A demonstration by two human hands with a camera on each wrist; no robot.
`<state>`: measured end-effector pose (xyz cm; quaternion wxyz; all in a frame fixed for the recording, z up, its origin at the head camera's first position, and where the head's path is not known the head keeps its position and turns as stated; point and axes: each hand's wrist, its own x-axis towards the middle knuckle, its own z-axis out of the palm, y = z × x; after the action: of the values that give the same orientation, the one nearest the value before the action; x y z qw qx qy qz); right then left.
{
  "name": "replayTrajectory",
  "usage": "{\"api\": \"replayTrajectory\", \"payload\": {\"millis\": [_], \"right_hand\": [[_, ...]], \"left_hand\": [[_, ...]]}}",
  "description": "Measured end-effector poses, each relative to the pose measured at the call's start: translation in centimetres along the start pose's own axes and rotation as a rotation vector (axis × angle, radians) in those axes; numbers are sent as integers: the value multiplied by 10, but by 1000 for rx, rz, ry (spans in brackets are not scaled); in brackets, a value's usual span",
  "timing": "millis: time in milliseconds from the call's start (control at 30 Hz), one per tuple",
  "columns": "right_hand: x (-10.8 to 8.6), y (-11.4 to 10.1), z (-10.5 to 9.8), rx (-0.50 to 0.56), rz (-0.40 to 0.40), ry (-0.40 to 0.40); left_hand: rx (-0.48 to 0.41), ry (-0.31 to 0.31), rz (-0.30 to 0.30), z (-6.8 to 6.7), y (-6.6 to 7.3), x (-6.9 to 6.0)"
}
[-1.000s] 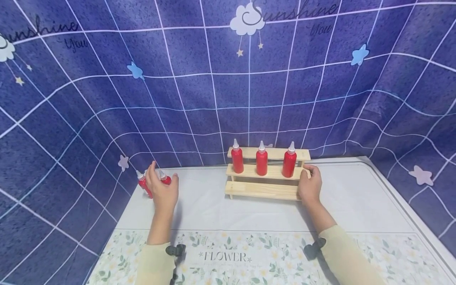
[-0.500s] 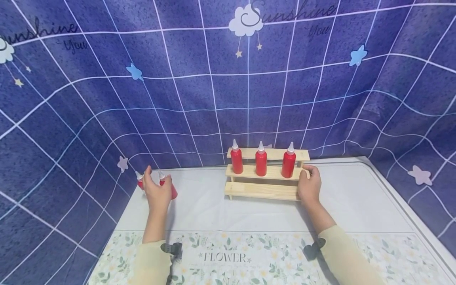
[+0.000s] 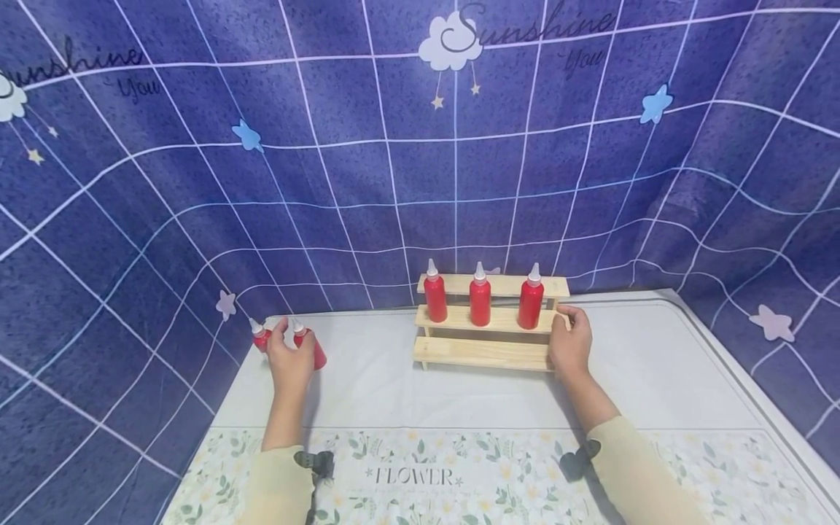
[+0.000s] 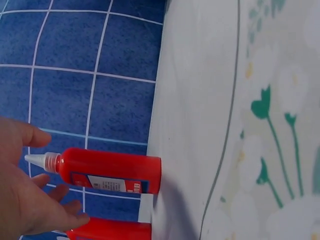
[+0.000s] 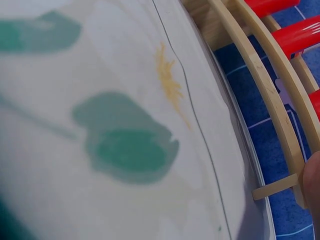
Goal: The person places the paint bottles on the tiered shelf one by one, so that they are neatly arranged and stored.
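Note:
My left hand (image 3: 290, 364) is at a red squeeze bottle (image 3: 319, 354) with a pale pointed nozzle, standing at the table's left. In the left wrist view, the thumb and spread fingers lie on either side of that bottle's (image 4: 112, 167) nozzle end, with a gap showing around it. Another red bottle (image 3: 260, 339) stands just left, partly behind the hand. My right hand (image 3: 569, 343) grips the right end of a three-step wooden rack (image 3: 482, 352). On its middle step stand three upright red bottles: left (image 3: 436, 299), centre (image 3: 480, 302) and right (image 3: 531, 305).
A white table (image 3: 374, 379) carries a flower-printed mat (image 3: 485, 459) along its front. Blue gridded cloth (image 3: 420, 175) hangs behind and down the left and right sides. The rack stands close to the back edge.
My left hand has shifted left and its fingertips have come lower about the right-hand loose bottle, whose body now shows beside the hand. My right hand stays at the rack.

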<state>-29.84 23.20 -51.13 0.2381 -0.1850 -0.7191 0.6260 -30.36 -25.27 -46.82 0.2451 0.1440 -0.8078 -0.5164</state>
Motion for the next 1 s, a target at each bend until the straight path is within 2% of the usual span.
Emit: {"api": "replayTrajectory", "payload": {"millis": [300,633,867,1000], "right_hand": [[-1,0,1,-4,-4,-13],[0,-2,1,31,11,17],[2,-5,5,224,69,-24],[5,-8,7,330,111,0]], "left_hand": [[23,-44,-12,-1,-9,5],[22,-101,-54,1,-17,6],[7,-107,-65,4,-19,6],[5,-109,-74,4,-18,6]]}}
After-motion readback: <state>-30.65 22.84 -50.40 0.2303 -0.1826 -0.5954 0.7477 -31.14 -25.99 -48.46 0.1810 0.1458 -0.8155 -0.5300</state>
